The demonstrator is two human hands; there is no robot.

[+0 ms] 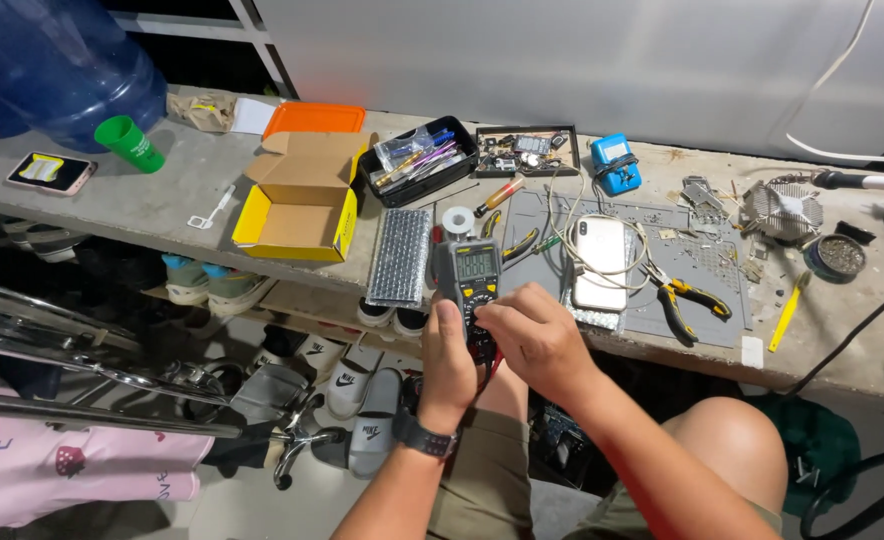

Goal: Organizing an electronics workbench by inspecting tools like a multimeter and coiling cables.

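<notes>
Left grip around multimeter, right grip on its dial

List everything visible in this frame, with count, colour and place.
multimeter: one, grey and yellow, held at the bench edge
smartphone: one, white, face down on the grey mat
pliers: one, yellow-black handles, right of the smartphone
cardboard box: one, yellow and brown, open, left on the bench
cup: one, green, beside the water jug
black tray: one, behind the multimeter
left hand: grips the multimeter's lower body
right hand: fingers on the multimeter's front
</notes>
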